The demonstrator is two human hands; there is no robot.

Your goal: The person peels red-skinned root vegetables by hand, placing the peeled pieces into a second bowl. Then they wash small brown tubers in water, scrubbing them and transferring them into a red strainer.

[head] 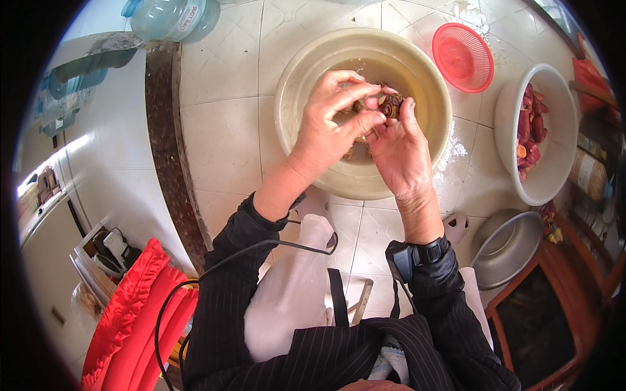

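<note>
My right hand (403,156) cradles a small brown, ringed root tuber (391,106), which looks like taro, between its thumb and fingers. From the left, my left hand (332,112) reaches over with thumb and index finger at the tuber's near side; the exact contact is partly hidden by the fingers. Both hands are above a large cream plastic basin (298,63) of cloudy water. More brown tubers (348,155) lie in that water, mostly covered by my hands.
A red plastic colander (462,57) stands right of the basin. Farther right, a white tub (552,161) holds reddish-purple root pieces (530,128). A metal bowl (508,249) tilts below it. A black cord (254,243) crosses my left sleeve. Upper left are a large water bottle (171,17) and a dark threshold (168,122).
</note>
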